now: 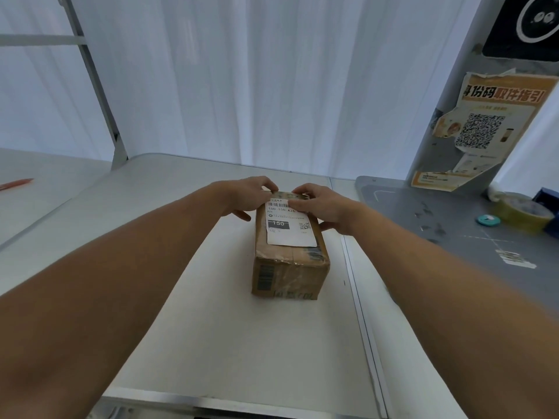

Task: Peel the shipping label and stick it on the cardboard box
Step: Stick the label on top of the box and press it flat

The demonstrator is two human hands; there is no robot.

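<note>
A taped brown cardboard box [290, 267] stands lengthwise in the middle of the white table [211, 328]. A white shipping label [290, 229] with a barcode, "150" and a small QR code lies flat on the box's top. My left hand [245, 196] rests at the box's far left corner, fingertips on the label's far edge. My right hand [323, 207] covers the far right corner, fingers pressing the label's upper right part, thumb down the box's right side. The label's far edge is hidden under my fingers.
A grey mat [453, 231] lies to the right with a roll of clear tape [523, 211], a small teal disc [487, 219] and label scraps. A post with a QR poster [481, 131] rises behind it. A red pen [16, 184] lies far left.
</note>
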